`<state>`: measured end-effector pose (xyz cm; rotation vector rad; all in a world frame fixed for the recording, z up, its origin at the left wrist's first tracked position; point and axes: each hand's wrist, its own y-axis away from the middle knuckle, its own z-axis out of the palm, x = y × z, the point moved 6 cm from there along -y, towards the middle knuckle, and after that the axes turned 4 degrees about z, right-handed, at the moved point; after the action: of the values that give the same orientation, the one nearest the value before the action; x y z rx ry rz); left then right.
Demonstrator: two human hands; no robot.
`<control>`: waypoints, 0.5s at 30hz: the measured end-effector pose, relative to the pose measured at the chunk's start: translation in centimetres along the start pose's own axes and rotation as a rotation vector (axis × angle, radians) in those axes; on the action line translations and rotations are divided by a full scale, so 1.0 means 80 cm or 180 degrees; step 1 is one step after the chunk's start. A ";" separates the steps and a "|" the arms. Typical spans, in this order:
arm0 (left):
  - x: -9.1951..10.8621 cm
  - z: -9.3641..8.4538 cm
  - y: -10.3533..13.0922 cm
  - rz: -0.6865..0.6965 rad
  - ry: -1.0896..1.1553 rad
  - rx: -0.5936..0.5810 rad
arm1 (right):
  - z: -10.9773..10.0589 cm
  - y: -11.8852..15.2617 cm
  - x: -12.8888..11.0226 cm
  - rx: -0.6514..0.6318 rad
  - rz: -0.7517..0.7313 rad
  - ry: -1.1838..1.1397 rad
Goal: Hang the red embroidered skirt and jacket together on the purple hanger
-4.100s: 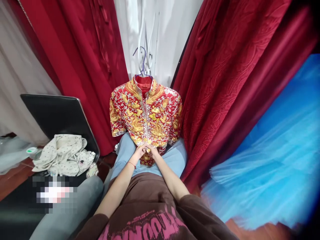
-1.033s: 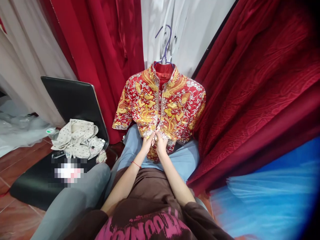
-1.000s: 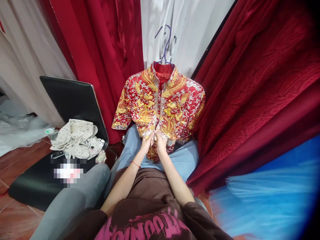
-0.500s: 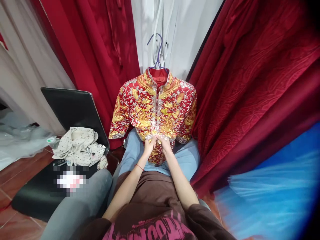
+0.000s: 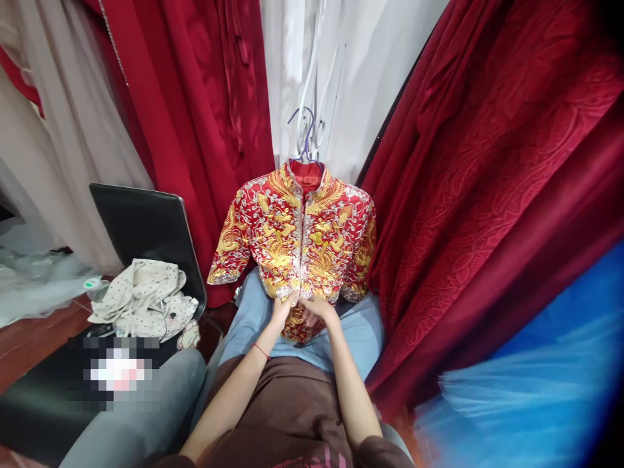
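A: What are the two hands doing?

B: The left hand [image 5: 283,308] and the right hand [image 5: 316,307] are meeting at the front opening of the embroidered jacket [image 5: 297,240], low on its front near the hem. Each one is pinching an edge of the cloth between thumb and fingertips, and the two hands are nearly touching each other. Exactly what small part they are gripping is too small to tell.

A: And where is the jacket sitting?

B: It is hanging on a purple hanger [image 5: 305,133] in front of the person, with its lower part lying across the person's lap on the light blue trousers [image 5: 358,328]. It is red, covered with gold and silver embroidery, and its collar is standing up.

A: What is lying around it?

B: Dark red curtains [image 5: 478,175] are hanging to the right and behind on the left, with white fabric [image 5: 355,78] between them. To the left a black chair [image 5: 146,224] is holding a crumpled spotted cream garment [image 5: 141,299]. On the near right, blue tulle [image 5: 536,383] is spreading out.
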<state>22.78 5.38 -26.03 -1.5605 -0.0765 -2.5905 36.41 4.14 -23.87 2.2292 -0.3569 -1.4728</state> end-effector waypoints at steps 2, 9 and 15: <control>-0.006 0.002 -0.002 -0.0169 0.0184 -0.0115 | 0.001 0.001 -0.015 0.0139 -0.0417 -0.0235; -0.010 0.001 -0.007 -0.0044 0.0146 -0.0183 | 0.000 0.018 -0.039 0.0097 -0.0899 -0.0798; -0.006 -0.002 -0.007 0.0003 -0.0028 -0.0191 | -0.003 0.016 -0.040 0.0288 -0.1096 -0.1139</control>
<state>22.84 5.95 -26.53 -1.5910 0.0012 -2.6086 35.35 4.50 -20.57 2.1693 -0.1528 -2.0848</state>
